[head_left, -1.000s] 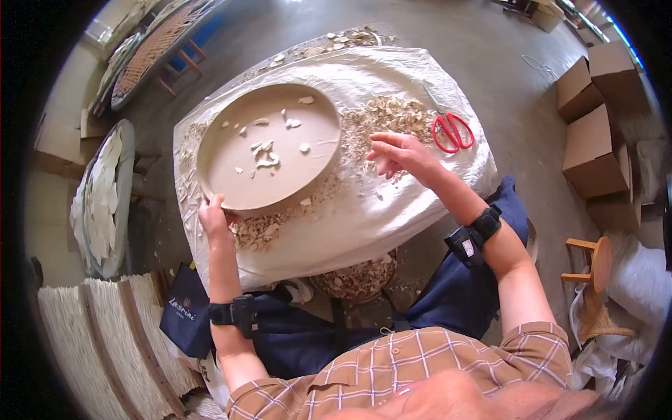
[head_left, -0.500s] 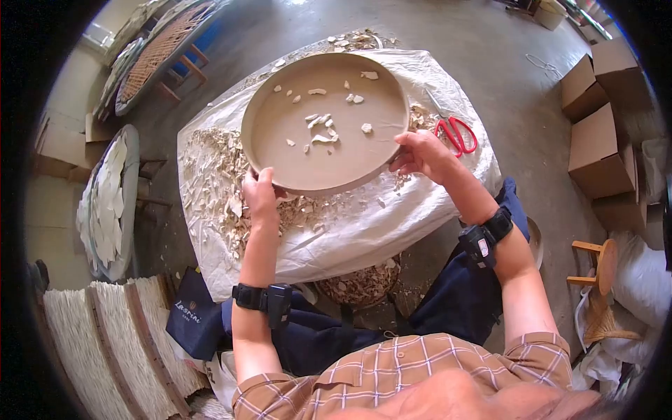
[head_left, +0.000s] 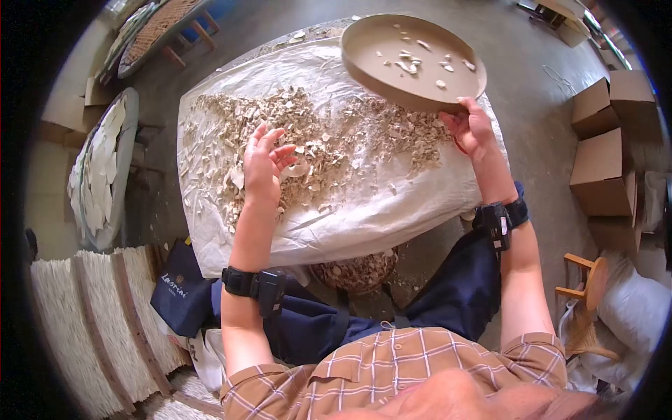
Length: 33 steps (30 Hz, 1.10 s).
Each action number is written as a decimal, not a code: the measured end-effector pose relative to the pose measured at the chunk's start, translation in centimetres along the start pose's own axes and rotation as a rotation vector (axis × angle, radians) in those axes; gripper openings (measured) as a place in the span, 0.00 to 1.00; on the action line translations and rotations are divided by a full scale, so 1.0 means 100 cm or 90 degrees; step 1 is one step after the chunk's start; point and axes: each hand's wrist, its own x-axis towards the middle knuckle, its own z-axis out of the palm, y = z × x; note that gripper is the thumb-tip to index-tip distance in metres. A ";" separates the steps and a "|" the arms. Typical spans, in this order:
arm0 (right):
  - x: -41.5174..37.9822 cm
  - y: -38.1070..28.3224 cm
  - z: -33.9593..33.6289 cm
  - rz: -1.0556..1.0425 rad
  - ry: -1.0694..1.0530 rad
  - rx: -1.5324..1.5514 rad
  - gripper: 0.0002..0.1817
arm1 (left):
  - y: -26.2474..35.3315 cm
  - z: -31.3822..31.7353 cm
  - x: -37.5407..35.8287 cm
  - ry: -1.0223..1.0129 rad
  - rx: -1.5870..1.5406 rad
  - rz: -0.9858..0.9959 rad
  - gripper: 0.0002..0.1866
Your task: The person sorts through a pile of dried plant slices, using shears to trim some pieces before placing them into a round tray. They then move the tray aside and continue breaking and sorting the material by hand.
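My right hand (head_left: 470, 127) grips the near rim of a round, shallow brown tray (head_left: 392, 73) at the far right of the covered table. Several pale, dry chips (head_left: 407, 63) lie in the tray. My left hand (head_left: 266, 159) is off the tray, its fingers apart and holding nothing, over a wide heap of pale flakes and chips (head_left: 308, 133). The heap spreads over a white cloth (head_left: 364, 224). Near my right hand, only a bit of a red handle (head_left: 460, 145) shows beside the wrist; the rest is hidden.
Cardboard boxes (head_left: 600, 164) and a small wooden stool (head_left: 588, 281) stand on the right. On the left are a round rack of white sheets (head_left: 105, 175), a dark blue bag (head_left: 180, 290) and stacked pale bundles (head_left: 91, 322). A basket of chips (head_left: 357, 273) sits under the table edge.
The tray has moved up and to the right in my right hand, uncovering the heap of flakes. My left hand has let go of its rim. The red-handled scissors are now mostly hidden.
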 end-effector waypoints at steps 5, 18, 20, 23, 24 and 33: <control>0.012 0.004 0.007 -0.039 0.108 0.067 0.16 | 0.006 -0.002 -0.004 -0.009 0.004 0.000 0.26; 0.035 0.027 0.007 0.001 0.048 0.042 0.18 | 0.021 -0.019 -0.021 -0.040 -0.064 -0.024 0.23; 0.030 0.026 0.013 0.014 0.035 0.036 0.19 | 0.023 -0.022 -0.022 -0.047 -0.077 -0.029 0.23; 0.026 0.027 0.015 0.010 -0.001 0.032 0.21 | 0.029 -0.023 -0.025 -0.030 -0.087 -0.032 0.23; 0.025 0.025 0.013 0.046 0.024 0.052 0.21 | 0.030 -0.023 -0.026 -0.032 -0.085 -0.029 0.22; -0.018 0.006 -0.017 0.107 -0.017 0.054 0.28 | 0.035 -0.035 -0.020 -0.066 -0.102 -0.019 0.18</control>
